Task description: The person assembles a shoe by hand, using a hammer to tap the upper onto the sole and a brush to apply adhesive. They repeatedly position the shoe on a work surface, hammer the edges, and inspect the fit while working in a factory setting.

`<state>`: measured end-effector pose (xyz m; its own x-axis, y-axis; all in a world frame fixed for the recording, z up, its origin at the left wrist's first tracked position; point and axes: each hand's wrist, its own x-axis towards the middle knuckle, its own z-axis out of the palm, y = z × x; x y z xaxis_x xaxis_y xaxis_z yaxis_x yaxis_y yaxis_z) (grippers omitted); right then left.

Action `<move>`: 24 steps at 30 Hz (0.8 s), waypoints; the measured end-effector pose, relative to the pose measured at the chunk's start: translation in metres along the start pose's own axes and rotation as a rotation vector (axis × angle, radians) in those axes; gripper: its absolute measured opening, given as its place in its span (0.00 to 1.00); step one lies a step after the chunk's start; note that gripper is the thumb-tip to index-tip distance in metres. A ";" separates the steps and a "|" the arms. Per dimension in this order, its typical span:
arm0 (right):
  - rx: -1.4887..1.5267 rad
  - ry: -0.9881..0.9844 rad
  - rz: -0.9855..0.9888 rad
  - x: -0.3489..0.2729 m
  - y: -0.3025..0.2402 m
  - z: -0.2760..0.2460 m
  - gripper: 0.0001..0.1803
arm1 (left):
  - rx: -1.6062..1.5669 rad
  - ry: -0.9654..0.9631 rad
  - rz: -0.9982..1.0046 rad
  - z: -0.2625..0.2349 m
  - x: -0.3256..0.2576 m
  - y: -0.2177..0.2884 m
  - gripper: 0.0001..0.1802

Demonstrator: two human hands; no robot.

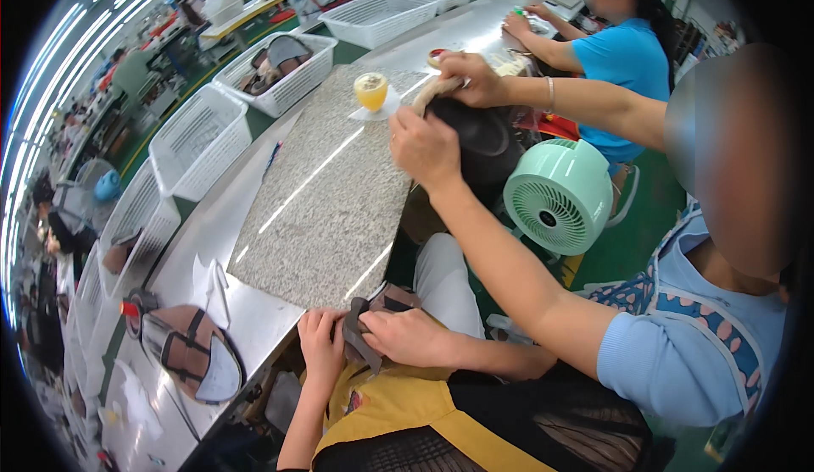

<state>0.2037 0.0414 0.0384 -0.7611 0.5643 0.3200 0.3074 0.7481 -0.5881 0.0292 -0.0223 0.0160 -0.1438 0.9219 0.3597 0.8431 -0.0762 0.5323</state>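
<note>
Grey and brown soft shoe piece [366, 330] sits between my two hands, low and near, just under the near edge of the shiny metal table [254, 324]. My left hand [322, 345] has its fingers curled around the left side of it. My right hand [405, 336] is closed on the right side, with the thumb on top. So both hands are gripping the same shoe piece, close together, over my lap. I think the good way here is to keep both grips snug but not hard, so the soft straps do not crease. I would hold the piece flat and turn it slowly, so I can see each edge. A bit to the left on the table lies a brown and black strappy shoe top with a white sole part [191, 355]. Past it is a big speckled grey stone slab [331, 192], and on its far end stands a small cup of yellow drink [370, 91]. On my right, a co-worker in a light blue top reaches both hands [428, 146] to a dark round shoe [483, 137], beside a small mint green fan [560, 197]. I would keep my elbows in, so I do not bump that arm.
</note>
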 end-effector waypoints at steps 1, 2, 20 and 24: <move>-0.009 0.023 -0.015 0.000 0.001 -0.004 0.14 | -0.001 0.009 -0.006 0.004 0.001 0.001 0.07; 0.001 -0.025 0.017 0.000 0.002 -0.006 0.12 | 0.008 0.023 -0.020 0.005 0.001 0.003 0.07; 0.069 -0.001 -0.064 -0.008 0.014 0.004 0.12 | 0.084 0.096 -0.124 0.010 -0.008 0.017 0.07; 0.031 0.031 -0.078 -0.008 0.014 0.008 0.13 | 0.075 0.087 -0.127 0.009 -0.008 0.019 0.07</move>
<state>0.2097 0.0445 0.0218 -0.7638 0.5153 0.3887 0.2294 0.7796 -0.5827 0.0509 -0.0272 0.0165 -0.2933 0.8859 0.3595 0.8513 0.0708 0.5199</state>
